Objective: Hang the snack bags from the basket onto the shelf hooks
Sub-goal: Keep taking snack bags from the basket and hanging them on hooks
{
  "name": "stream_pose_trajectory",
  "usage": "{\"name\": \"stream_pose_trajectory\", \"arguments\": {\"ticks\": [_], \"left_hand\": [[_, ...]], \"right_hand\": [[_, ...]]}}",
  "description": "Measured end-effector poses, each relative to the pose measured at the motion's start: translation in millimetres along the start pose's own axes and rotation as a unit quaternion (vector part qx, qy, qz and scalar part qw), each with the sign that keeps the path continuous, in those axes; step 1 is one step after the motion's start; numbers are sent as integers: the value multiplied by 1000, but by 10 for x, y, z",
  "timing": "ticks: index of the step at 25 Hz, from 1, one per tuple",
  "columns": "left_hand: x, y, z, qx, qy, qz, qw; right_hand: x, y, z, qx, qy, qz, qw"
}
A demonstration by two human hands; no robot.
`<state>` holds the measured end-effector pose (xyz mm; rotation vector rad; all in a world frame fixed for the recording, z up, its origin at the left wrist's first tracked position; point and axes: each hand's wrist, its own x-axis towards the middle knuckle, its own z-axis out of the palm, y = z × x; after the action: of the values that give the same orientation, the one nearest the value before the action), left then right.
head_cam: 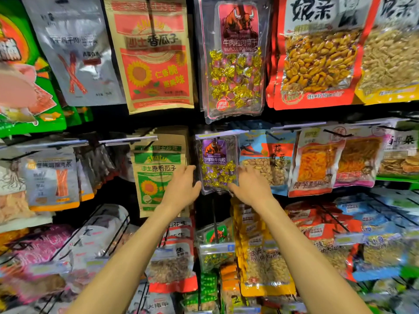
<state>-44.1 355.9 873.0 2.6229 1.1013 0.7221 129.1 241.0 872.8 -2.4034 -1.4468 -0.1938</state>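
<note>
A clear snack bag (217,164) with a purple bull label and gold-wrapped candies hangs in the middle row of the shelf, under a price strip (221,134). My left hand (181,189) holds its lower left edge, thumb on the front of the bag. My right hand (250,185) holds its lower right edge, fingers reaching behind the bag. Both forearms stretch up from the bottom of the view. The hook that carries the bag is hidden behind the strip. No basket is in view.
Hanging bags fill every row: a green sunflower-seed bag (156,173) just left, a blue peanut bag (267,162) just right, a larger red-label candy bag (235,60) above. Black hooks (214,220) jut out below, with more packs on them.
</note>
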Motion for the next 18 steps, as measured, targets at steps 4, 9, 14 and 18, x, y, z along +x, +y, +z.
{"name": "stream_pose_trajectory", "arguments": {"ticks": [4, 9, 14, 18], "left_hand": [[287, 33, 109, -83, 30, -38, 995], [535, 152, 255, -231, 33, -84, 969], [728, 55, 545, -230, 32, -144, 962], [672, 20, 683, -214, 89, -130, 964]], "right_hand": [[252, 53, 78, 99, 46, 23, 994], [581, 43, 215, 328, 81, 95, 936], [725, -8, 424, 387, 108, 109, 909], [839, -26, 474, 404, 140, 142, 893]]}}
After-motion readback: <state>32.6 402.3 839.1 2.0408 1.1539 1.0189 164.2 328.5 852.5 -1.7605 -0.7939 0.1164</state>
